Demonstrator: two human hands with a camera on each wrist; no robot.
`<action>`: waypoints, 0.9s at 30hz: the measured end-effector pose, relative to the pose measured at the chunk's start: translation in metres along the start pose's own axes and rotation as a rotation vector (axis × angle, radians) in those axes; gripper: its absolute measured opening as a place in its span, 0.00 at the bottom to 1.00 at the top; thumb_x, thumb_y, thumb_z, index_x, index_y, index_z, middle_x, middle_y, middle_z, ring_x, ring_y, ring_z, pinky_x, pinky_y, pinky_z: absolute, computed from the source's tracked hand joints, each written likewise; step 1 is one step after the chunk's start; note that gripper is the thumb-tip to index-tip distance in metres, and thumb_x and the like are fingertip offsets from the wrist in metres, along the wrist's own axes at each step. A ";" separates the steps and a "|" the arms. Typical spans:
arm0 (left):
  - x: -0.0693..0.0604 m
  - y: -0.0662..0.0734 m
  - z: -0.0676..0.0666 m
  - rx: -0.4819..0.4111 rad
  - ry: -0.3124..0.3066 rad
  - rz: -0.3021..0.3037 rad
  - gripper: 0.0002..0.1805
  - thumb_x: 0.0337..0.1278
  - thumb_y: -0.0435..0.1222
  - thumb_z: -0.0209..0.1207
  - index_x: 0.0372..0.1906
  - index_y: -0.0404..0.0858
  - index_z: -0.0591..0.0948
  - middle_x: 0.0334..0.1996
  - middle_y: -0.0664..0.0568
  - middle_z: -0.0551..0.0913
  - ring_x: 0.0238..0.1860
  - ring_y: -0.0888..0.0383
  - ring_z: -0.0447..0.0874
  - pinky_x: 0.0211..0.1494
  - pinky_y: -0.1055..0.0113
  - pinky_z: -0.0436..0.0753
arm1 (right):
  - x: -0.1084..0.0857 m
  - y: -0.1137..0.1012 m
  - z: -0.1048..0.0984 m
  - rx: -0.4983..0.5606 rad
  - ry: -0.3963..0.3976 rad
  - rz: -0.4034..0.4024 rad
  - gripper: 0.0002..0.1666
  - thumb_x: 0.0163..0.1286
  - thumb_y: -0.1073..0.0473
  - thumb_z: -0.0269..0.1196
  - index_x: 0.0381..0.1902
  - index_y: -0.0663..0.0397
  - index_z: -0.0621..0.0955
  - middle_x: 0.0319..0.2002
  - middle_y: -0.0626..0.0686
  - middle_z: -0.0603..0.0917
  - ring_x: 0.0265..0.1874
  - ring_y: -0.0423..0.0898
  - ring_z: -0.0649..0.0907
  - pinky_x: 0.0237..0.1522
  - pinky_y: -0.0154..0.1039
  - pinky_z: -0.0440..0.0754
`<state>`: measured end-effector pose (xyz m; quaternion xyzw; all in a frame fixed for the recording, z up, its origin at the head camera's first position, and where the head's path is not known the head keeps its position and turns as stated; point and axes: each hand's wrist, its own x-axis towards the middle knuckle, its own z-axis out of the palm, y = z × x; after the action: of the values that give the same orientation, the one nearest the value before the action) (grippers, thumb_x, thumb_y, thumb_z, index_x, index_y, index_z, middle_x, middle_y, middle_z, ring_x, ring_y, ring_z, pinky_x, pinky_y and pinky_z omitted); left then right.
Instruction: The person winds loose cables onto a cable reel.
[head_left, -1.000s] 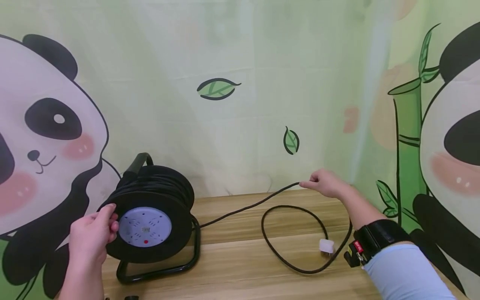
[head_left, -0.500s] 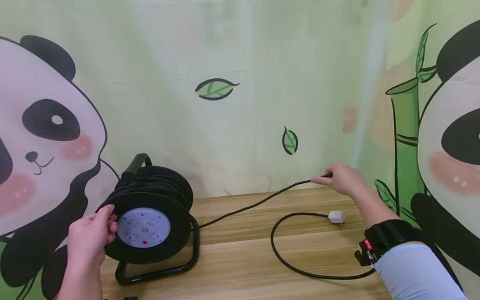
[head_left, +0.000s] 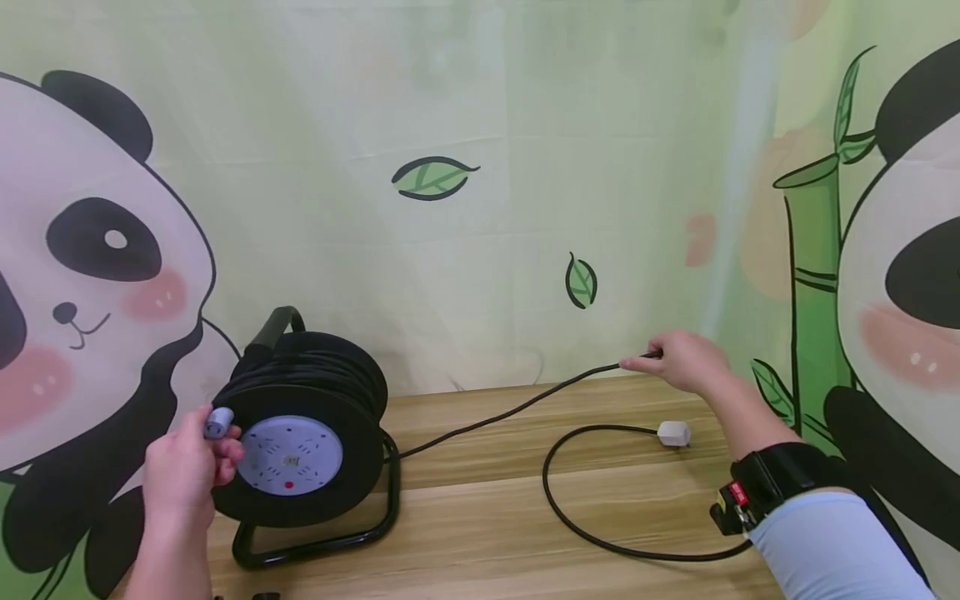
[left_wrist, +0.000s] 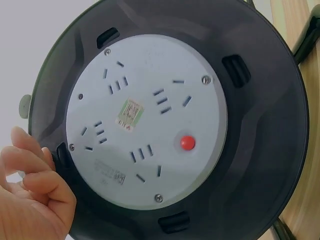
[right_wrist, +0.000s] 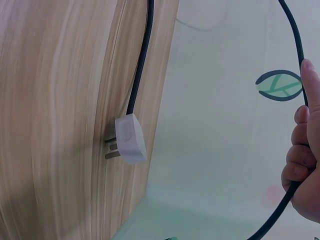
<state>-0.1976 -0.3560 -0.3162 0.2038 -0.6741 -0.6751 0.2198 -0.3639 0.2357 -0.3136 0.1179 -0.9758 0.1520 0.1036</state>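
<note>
A black cable reel [head_left: 300,400] with a pale round socket panel [head_left: 288,454] and a red button [left_wrist: 187,142] stands at left on the wooden surface. At its left rim, my left hand [head_left: 178,467] holds a small light grey crank knob [head_left: 218,422] between thumb and curled fingers; the left wrist view mostly hides the knob behind the fingers. My right hand [head_left: 686,360] grips the black cord [head_left: 517,410] on the right, lifted off the surface. The cord runs from the reel to my fingers, then loops down to a white three-pin plug [head_left: 673,433] lying nearby.
The reel rests on a black tube stand [head_left: 330,546]. Behind the wooden surface [head_left: 465,525] hangs a panda-print backdrop [head_left: 495,200]. A small dark object [head_left: 266,596] shows at the bottom edge.
My right hand has moved right and slightly up with the cord; the plug has turned and shifted right. My left thumb has moved aside, bringing the crank knob into view.
</note>
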 end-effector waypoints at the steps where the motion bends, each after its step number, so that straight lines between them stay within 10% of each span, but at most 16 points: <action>1: -0.001 0.000 0.002 0.016 0.006 0.022 0.30 0.75 0.56 0.50 0.32 0.35 0.84 0.18 0.51 0.81 0.14 0.57 0.73 0.22 0.70 0.76 | 0.000 -0.001 0.000 0.002 -0.001 -0.003 0.35 0.64 0.26 0.63 0.20 0.48 0.69 0.19 0.47 0.66 0.21 0.46 0.68 0.25 0.42 0.62; 17: -0.022 -0.008 0.040 0.745 0.157 0.609 0.28 0.77 0.50 0.41 0.22 0.35 0.71 0.17 0.45 0.72 0.23 0.45 0.73 0.23 0.57 0.65 | 0.001 -0.021 0.009 0.016 -0.021 -0.066 0.32 0.65 0.27 0.63 0.22 0.48 0.75 0.20 0.47 0.72 0.22 0.46 0.71 0.26 0.42 0.66; 27: -0.035 -0.003 0.053 0.917 0.122 0.619 0.26 0.78 0.52 0.39 0.32 0.35 0.71 0.22 0.42 0.74 0.22 0.42 0.75 0.20 0.54 0.69 | 0.001 -0.030 0.014 0.034 -0.044 -0.102 0.31 0.66 0.29 0.64 0.22 0.48 0.75 0.19 0.47 0.71 0.21 0.45 0.71 0.26 0.41 0.66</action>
<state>-0.1993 -0.2927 -0.3197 0.1095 -0.9132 -0.2036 0.3355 -0.3589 0.2029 -0.3186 0.1724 -0.9679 0.1604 0.0876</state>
